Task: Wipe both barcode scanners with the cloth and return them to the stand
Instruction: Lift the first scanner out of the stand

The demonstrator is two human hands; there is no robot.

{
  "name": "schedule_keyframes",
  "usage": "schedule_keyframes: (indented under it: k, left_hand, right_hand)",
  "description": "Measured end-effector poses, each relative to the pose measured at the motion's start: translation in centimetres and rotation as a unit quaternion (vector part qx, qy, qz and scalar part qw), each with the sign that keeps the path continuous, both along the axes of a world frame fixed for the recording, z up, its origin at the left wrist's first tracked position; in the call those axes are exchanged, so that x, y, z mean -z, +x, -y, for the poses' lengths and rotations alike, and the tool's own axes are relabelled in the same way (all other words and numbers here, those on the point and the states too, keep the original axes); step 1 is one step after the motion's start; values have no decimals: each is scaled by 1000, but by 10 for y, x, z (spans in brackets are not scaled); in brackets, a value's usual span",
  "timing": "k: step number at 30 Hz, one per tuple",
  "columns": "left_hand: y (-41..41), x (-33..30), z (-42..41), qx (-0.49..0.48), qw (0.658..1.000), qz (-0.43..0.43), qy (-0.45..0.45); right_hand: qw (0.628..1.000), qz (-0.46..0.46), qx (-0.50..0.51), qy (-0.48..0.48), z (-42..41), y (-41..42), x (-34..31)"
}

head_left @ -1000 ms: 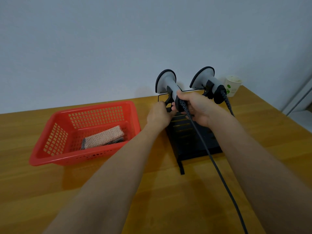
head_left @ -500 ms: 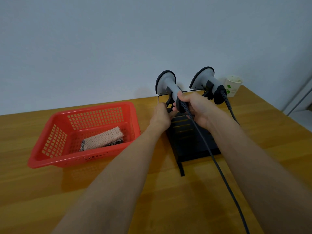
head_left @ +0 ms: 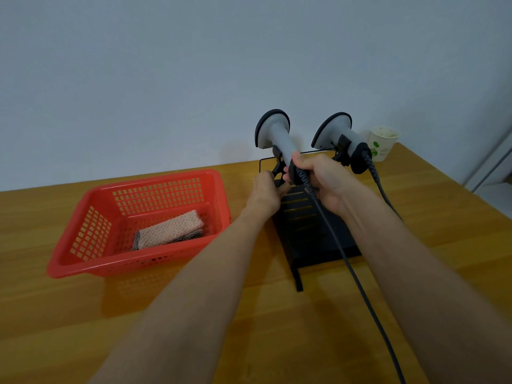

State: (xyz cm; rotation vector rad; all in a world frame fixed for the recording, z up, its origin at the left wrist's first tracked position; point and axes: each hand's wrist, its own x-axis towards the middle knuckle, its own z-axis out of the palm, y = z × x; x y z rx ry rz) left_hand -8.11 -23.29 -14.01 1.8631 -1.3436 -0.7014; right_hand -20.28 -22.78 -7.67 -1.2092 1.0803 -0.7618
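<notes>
Item: left scanner (head_left: 277, 134), at stand (head_left: 313, 236), cloth (head_left: 169, 230) in basket (head_left: 83, 261).
R hand (head_left: 324, 181) wrapped handle w/ cable; L hand (head_left: 267, 189) pinched cradle clip, prob. steadying it. 2nd scanner (head_left: 336, 131) docked on counter (head_left: 83, 314) stand.

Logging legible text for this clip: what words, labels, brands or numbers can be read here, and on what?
No readable text anywhere.
Paper cup: green leaf-like print only, no letters legible.
Left scanner and right scanner: no label or brand shows.
Red basket, cloth, black stand: unmarked.
</notes>
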Motion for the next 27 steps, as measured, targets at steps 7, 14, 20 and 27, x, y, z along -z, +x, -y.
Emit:
schedule_keyframes:
  k: [7,14,20,27]
  left_hand:
    - [-1,-2,1,-10,1000,5,-2]
    - [3,-13,-2,-7,999,36,3]
    - [5,-27,-13,-18,999,37,35]
    - [18,-52,-43,-18,999,43,13]
  right_hand:
    - [999,7,-15,-30,0,-5,-9]
    - [999,6,-18,-44,-5,-13,-21]
    - [999,6,-15,-51,-17,-17,-33]
    - [999,7,-19,-37,-35,-18,-43]
